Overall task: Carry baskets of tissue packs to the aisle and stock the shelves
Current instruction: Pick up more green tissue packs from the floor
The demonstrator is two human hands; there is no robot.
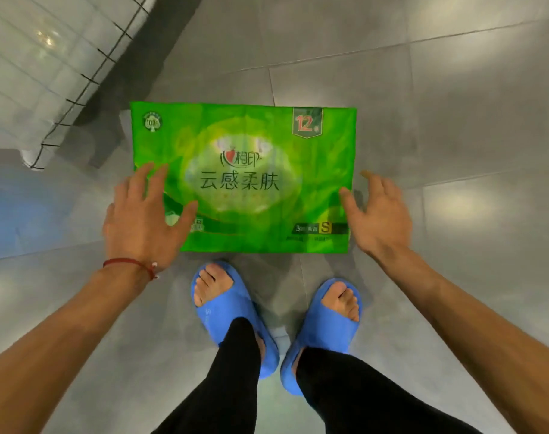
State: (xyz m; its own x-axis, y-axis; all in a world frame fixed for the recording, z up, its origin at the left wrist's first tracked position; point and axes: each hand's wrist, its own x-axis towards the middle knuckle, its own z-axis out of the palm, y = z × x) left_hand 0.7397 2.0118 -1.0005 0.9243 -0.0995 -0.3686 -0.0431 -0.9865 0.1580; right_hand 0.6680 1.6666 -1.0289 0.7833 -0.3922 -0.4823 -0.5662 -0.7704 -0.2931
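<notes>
Fingers [155,180] of the left hand [141,220] are spread wide, their tips over the near left corner of a green tissue pack [245,177]; whether they press on the wrap or only hover above it is hard to tell. The right hand [379,214] is just as open, its fingers [349,198] fanned beside the pack's right edge, holding nothing. Neither hand has closed on anything.

The pack lies flat, label up, on the grey tiled floor [454,120], directly ahead of the person's blue slippers [235,314]. A red string bracelet [129,264] circles the left wrist. Off to the upper left stands a white shelf [38,73] edged with a thin wire rail [91,79]; the visible part of it looks bare.

As for progress, I would say the stocking is under way but far from finished: this one pack is on the floor, not on a shelf, and it is yet to be gripped, lifted and placed. No basket shows here, so how many packs remain cannot be judged.
</notes>
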